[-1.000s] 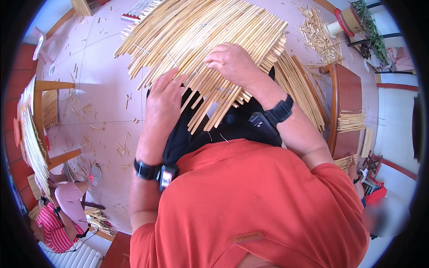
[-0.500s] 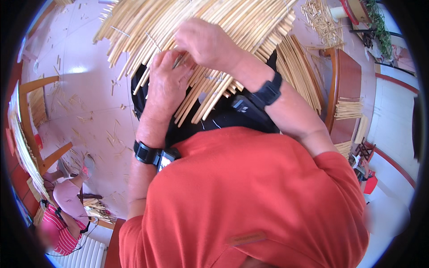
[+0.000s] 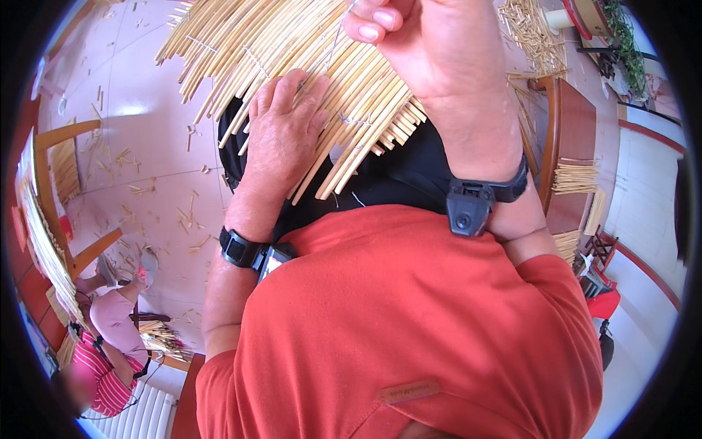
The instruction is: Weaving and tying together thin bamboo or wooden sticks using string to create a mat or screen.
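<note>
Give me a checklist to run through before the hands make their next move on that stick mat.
1. Right grip has the thin strand: ok, pinched at the fingertips.
2. Strand drawn straight: ok, it looks straight from the right fingertips down toward the left hand.
3. Left grip on the stick mat: ok, resting over the sticks.
4. Strand's lower end secured: cannot tell, the left fingers obscure it.
5. Stick ends near the lap level: not ok, they are staggered.
6. Mat's far edge: cannot tell, outside the picture.
</note>
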`<state>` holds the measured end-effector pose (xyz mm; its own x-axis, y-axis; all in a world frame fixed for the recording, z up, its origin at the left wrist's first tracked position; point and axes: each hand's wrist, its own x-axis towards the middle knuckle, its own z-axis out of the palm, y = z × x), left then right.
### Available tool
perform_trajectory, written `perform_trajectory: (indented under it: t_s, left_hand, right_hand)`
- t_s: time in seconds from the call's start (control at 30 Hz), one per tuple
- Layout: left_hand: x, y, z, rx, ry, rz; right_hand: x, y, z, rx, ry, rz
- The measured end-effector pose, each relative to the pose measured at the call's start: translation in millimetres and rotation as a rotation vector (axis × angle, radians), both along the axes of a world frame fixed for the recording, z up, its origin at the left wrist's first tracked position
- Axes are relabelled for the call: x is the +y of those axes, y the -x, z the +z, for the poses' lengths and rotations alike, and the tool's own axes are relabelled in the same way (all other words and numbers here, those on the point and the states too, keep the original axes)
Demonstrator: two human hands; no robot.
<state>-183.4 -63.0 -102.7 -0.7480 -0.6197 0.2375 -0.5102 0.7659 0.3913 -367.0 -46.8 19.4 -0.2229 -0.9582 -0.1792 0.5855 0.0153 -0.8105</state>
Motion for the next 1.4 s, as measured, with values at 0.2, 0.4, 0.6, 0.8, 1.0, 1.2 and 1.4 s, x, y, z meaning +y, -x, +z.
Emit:
perform_trajectory:
  t_s: [0.2,0.4,0.6,0.8,1.0,1.2,1.4]
  left_hand:
    - [-1.8,-3.4,-1.9,0.059,0.043,0.080]
    - [-11.1,-31.9,16.0,0.092,-0.167,0.097]
    - [12.1,-128.9,57.3,0.128,-0.942,0.411]
    - [33.9,-140.3,18.4,0.081,-1.466,0.085]
    - [54.3,-68.4,-7.5,1.080,-1.908,-0.065]
    - [42.9,-50.9,-22.5,1.313,-2.166,-0.103]
    - [34.9,-42.1,-30.3,1.341,-2.199,-0.095]
  right_hand:
    - [9.8,-15.5,7.8,-0.202,0.158,-0.025]
    - [-6.7,2.3,-8.8,-0.141,0.337,-0.294]
    - [6.3,52.1,-61.9,1.355,0.068,-0.025]
    - [16.1,18.1,-53.7,1.688,-0.006,0.358]
    - [3.8,15.9,-45.2,1.910,0.229,0.381]
    - [-5.7,11.2,-36.5,1.890,0.231,0.475]
    - [-8.8,6.4,-39.7,1.897,0.204,0.522]
